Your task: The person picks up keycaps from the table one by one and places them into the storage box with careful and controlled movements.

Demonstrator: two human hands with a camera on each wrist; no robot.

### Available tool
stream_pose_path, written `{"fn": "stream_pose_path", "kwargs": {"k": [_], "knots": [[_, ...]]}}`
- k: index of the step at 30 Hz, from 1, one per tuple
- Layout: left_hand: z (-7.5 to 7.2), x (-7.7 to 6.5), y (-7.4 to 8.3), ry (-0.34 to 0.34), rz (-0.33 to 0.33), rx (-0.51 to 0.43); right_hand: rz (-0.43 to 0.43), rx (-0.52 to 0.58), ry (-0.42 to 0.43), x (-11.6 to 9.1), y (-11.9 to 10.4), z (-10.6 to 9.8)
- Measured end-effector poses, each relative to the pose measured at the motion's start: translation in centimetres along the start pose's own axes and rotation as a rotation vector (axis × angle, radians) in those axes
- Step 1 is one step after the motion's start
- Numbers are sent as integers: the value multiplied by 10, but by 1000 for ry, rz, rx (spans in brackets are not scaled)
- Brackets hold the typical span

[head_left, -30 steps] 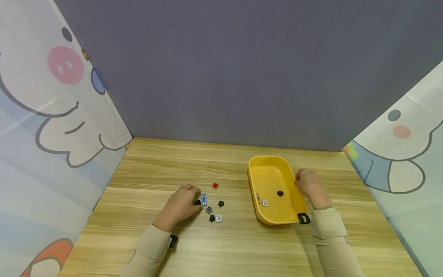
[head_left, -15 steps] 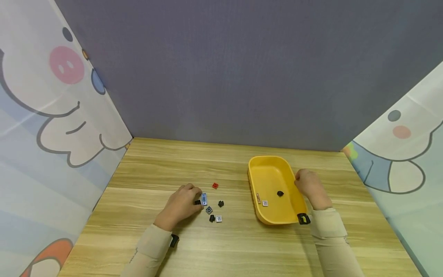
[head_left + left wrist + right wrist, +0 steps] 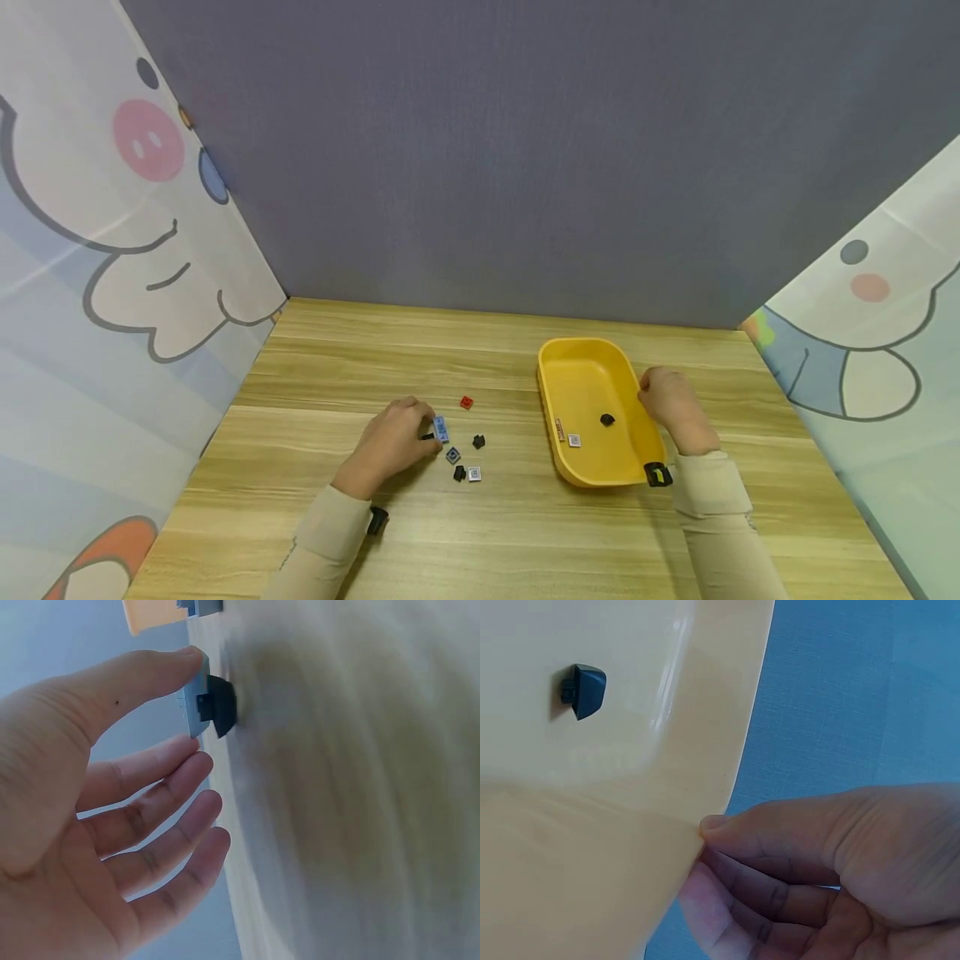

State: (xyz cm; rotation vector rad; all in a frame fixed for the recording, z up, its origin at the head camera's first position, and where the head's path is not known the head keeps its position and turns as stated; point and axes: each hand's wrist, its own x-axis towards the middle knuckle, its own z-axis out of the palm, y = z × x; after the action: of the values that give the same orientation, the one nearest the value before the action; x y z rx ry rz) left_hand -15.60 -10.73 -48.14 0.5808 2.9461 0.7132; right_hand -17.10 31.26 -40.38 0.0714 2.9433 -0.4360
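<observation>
My left hand (image 3: 390, 442) is low over the table at the left, pinching a small light blue rectangular toy-brick tile (image 3: 441, 429) by its ends between thumb and index finger. In the left wrist view the other fingers are spread loosely, and a black piece (image 3: 223, 706) sits right behind the tile. To the tile's right lie a dark blue-grey square piece (image 3: 453, 455), two black pieces and a white printed tile (image 3: 474, 473). At the right, my right hand (image 3: 675, 408) pinches the side rim of a yellow tray (image 3: 712, 750) between thumb and fingers.
Inside the tray are a black piece (image 3: 607, 419), a white printed tile (image 3: 574, 440) and a reddish-brown printed piece (image 3: 559, 429) against the left wall. A red square piece (image 3: 467, 402) lies farther back on the wooden table (image 3: 510, 533). A grey panel (image 3: 525, 167) rises behind.
The light blue tile has shifted slightly left and tilted in my left hand's fingers. My right hand and the tray have stayed where they were.
</observation>
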Motion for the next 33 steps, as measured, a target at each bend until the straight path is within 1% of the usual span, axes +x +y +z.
{"fn": "stream_pose_path", "kwargs": {"k": [7,13,18,24,28,33], "knots": [[-6,7,5,41,46,1,9,8,-8,-1,0,0],[-15,21,22,60,110,-11,8,1,-9,-1,0,-1],[-21,33,40,59,160,-9,22,-3,-19,-1,-3,-1],[-22,50,66,6,184,-28,26,1,-18,0,-2,-1],[-14,61,86,-20,205,-31,28,-6,-13,0,-2,-1],[-3,77,116,-23,274,-35,28,-3,-7,0,-2,-1]]}}
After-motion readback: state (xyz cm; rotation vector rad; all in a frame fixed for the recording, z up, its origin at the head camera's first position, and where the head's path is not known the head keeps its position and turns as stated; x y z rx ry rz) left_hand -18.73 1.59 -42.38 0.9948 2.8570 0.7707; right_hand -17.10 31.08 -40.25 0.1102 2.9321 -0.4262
